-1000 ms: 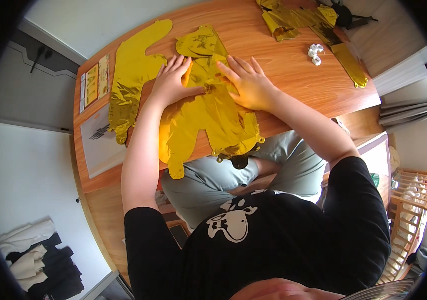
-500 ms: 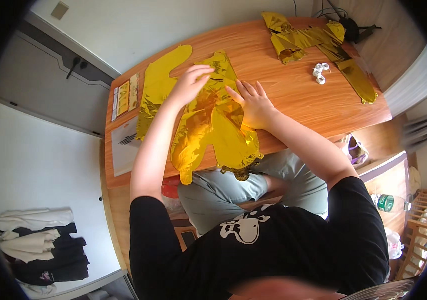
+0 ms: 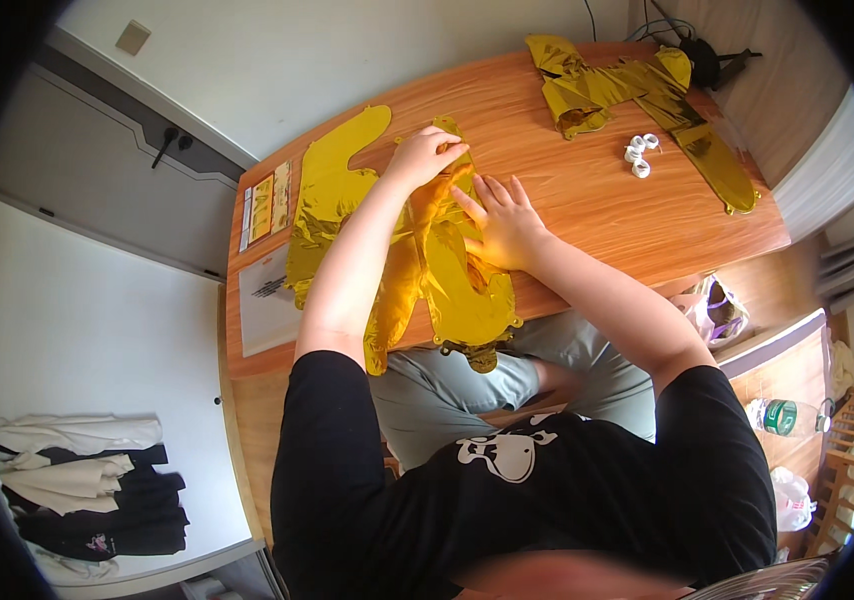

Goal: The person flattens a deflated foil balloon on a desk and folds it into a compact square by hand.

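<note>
A crinkled gold foil balloon (image 3: 477, 303), flat and uninflated, lies over the front edge of the wooden table, its lower end hanging above my lap. My left hand (image 3: 422, 160) is at its far end, thumb and fingers closed on a fold of the foil. My right hand (image 3: 509, 228) rests palm down with spread fingers at the balloon's right side, partly on the foil. A second flat gold foil balloon (image 3: 337, 165) lies to the left, partly behind my left forearm.
At the table's (image 3: 507, 90) back right lies more gold foil (image 3: 607, 85), beside several small white rolls (image 3: 639, 150). A printed card (image 3: 266, 207) and a whitish sheet (image 3: 265, 305) sit along the left edge. A plastic bottle (image 3: 787, 417) is at the lower right.
My left hand has moved right and closed on the foil, which is now gathered into a narrower fold. My right hand stays nearly in place. The view has shifted slightly.
</note>
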Tool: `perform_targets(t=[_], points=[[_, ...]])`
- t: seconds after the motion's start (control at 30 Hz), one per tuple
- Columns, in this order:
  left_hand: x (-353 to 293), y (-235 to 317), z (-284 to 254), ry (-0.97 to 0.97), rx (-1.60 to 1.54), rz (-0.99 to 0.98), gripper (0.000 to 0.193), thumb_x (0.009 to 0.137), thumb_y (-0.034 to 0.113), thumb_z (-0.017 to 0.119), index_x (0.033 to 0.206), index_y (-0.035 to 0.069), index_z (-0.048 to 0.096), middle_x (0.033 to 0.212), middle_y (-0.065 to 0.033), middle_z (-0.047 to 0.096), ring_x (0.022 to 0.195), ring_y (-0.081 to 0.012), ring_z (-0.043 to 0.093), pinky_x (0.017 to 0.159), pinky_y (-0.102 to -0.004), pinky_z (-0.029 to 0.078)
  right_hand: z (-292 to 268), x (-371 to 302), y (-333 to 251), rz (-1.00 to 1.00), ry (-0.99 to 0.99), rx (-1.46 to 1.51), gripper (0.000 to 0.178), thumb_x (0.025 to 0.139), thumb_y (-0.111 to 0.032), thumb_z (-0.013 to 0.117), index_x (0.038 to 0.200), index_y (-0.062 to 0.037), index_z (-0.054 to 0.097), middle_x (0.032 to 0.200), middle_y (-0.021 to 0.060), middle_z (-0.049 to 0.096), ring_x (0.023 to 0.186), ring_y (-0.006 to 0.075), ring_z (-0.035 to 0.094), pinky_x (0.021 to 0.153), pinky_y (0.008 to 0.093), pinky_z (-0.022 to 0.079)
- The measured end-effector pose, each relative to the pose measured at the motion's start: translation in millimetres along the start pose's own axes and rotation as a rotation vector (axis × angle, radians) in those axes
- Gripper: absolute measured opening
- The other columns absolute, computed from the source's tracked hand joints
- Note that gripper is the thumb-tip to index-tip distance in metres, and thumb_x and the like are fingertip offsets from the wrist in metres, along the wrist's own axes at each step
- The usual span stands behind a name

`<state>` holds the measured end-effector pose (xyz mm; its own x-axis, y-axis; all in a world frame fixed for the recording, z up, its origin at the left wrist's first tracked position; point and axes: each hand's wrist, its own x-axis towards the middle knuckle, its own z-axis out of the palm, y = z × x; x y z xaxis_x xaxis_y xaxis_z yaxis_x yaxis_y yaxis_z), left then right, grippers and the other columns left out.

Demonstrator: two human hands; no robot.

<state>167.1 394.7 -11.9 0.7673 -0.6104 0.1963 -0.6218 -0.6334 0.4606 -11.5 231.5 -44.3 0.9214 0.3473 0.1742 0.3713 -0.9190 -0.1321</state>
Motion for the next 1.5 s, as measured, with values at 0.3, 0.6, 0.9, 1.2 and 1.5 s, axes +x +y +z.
perform_targets(t=[0.3,0.6,0.9,1.2,1.5], points=[[-10,-1,14,0.158,0.322,0.046,0.055,0.086,0.057,0.073,0.125,0.018,0.071,0.128,-0.0048,0.069,0.123,-0.0247,0.062,0.113,-0.0511,0.029,-5,0,-3,-0.009,-0.015,-0.006,0.085,0.099,-0.06,0.05,0.166,-0.0219,0.016,0.166,0.0228,0.028,0.155,0.038,0.026,0.125,0.0609,0.015],[-14,-1,20,0.204,0.444,0.22,0.034,0.091,0.05,0.072,0.116,0.028,0.078,0.128,0.0004,0.07,0.134,-0.0239,0.052,0.117,-0.0586,0.024,-2,0,-3,0.016,-0.015,-0.033,0.085,0.099,-0.067,0.047,0.166,-0.0221,0.02,0.165,0.0222,0.03,0.155,0.0375,0.027,0.125,0.0601,0.015],[-17,12,21,0.155,0.545,0.218,0.051,0.095,0.061,0.061,0.124,0.023,0.076,0.15,-0.0028,0.059,0.149,-0.0267,0.038,0.123,-0.0613,0.014,-2,-1,-3,0.003,-0.006,-0.062,0.085,0.099,-0.071,0.04,0.165,-0.021,0.023,0.164,0.0248,0.032,0.154,0.0381,0.028,0.126,0.0603,0.013],[-21,16,24,0.031,0.645,0.134,0.068,0.099,0.063,0.052,0.149,0.017,0.056,0.165,-0.0031,0.04,0.156,-0.0279,0.025,0.125,-0.0635,0.007,-2,-2,-4,0.008,-0.013,-0.089,0.085,0.1,-0.072,0.038,0.165,-0.0186,0.025,0.165,0.0258,0.029,0.156,0.0372,0.024,0.126,0.0588,0.012],[-16,2,26,0.007,0.645,0.184,0.072,0.1,0.064,0.049,0.152,0.016,0.052,0.168,-0.0017,0.035,0.157,-0.0283,0.022,0.126,-0.0629,0.004,-5,-1,-8,-0.009,-0.01,-0.095,0.087,0.099,-0.072,0.039,0.166,-0.0191,0.021,0.163,0.0276,0.03,0.155,0.0379,0.026,0.126,0.0591,0.013]])
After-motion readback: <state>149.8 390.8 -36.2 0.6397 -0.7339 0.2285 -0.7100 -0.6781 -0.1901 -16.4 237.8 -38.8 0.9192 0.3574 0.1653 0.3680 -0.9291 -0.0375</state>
